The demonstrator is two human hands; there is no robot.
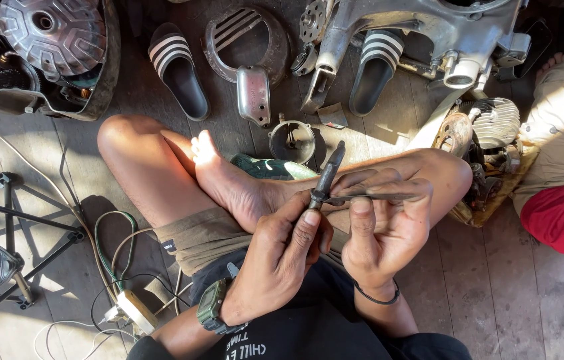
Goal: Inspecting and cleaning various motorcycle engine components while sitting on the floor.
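A: How is the grip on each side?

B: The left hand (280, 257) pinches the dark metal tool (327, 176) low on its shank, thumb pressed on top, fingers curled under. The right hand (380, 230) pinches a thin flat metal strip (375, 196) between thumb and forefinger, laid across the tool just above the left thumb.

A: And where does that sit?

B: Held in the air over the crossed legs, just above the bare foot (228, 180), tip pointing far.

A: What would make this go well?

B: I would judge a firm hold near the crossing point matters most; both pieces are slim and look greasy, so they could twist. Resting the wrists on the leg should steady them.

A: Around it?

B: Just beyond on the floor (495, 293), a small round metal cup (291, 140); farther, two striped sandals (176, 67), a grey engine casing (442, 33). Near left, cables (112, 247). Right, another person's sleeve (562, 113).
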